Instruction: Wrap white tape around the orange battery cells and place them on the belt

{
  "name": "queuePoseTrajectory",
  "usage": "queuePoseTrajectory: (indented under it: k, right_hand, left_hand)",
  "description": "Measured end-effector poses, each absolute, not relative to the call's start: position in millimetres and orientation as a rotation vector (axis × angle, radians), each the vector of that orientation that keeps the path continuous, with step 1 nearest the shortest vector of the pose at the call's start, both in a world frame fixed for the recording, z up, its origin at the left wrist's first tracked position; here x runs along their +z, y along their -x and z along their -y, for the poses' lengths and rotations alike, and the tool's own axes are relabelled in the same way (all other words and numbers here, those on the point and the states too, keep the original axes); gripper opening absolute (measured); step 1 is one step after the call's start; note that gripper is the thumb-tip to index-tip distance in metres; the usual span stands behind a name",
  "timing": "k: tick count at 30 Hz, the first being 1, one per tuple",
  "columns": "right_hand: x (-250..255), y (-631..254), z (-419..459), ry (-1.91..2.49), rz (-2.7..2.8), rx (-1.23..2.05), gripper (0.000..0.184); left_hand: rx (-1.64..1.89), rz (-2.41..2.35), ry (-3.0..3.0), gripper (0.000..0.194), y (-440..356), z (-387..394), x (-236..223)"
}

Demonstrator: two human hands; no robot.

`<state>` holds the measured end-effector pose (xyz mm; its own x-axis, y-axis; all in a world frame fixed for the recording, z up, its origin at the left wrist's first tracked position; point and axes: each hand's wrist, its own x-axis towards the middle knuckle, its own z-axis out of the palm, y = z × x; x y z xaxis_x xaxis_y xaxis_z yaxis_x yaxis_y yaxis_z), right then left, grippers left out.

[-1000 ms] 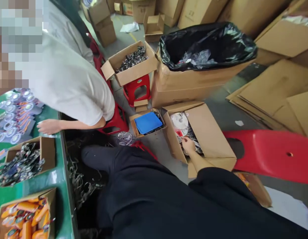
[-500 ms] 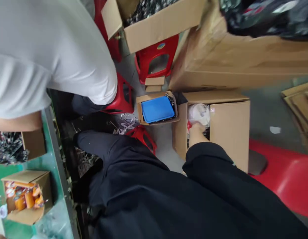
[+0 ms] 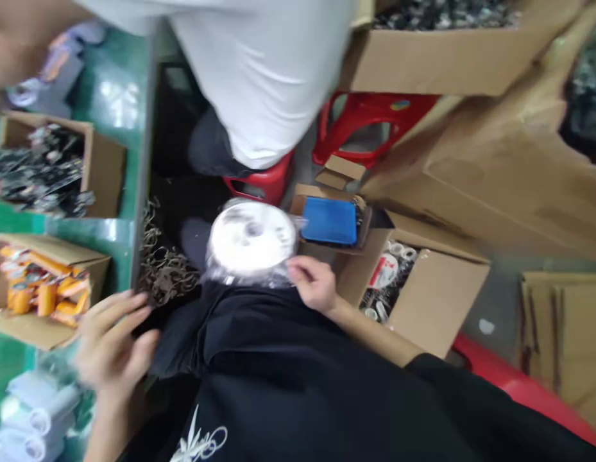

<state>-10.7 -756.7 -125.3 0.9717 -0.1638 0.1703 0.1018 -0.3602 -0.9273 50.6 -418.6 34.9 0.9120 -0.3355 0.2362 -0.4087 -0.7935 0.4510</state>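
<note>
My right hand (image 3: pixel 314 282) pinches the edge of a clear plastic bag that holds a round white reel (image 3: pixel 253 239). The reel hangs over my lap, its flat labelled face up, with a small hole in the middle; blur hides the print. Held above the bench edge, my left hand (image 3: pixel 117 340) has its fingers spread and nothing in it. Near that hand stands a small carton of orange parts (image 3: pixel 45 298). Behind my right forearm is an open carton (image 3: pixel 437 301) containing white rings, a red-and-white round piece and dark small parts.
A co-worker in a white shirt (image 3: pixel 273 70) sits close ahead. Dark metal parts fill a carton (image 3: pixel 105 173) on the green bench (image 3: pixel 110 83). On the floor side are a blue tray (image 3: pixel 329 221), a red stool (image 3: pixel 374 128), large cartons and flattened cardboard (image 3: pixel 567 333).
My right hand has come out of the open carton and over my lap with the bagged reel. My left hand has come into view over the bench edge. The view has shifted leftward.
</note>
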Motion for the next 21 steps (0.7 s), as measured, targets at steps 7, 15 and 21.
queuePoseTrajectory:
  k: [7,15,21]
  right_hand:
    - [-140,-65,676,2.126,0.779,-0.013,0.019]
    - [-112,-108,621,2.280,1.124,0.136,0.044]
    - [-143,-127,611,2.155,1.397,-0.034,0.029]
  left_hand:
    - [-0.295,0.265,-2.727,0.056,-18,402,-114]
    - [0.226,0.069,-2.361,0.023,-6,411,-164]
    - [0.400,-0.068,-2.363,0.024,1,399,-180]
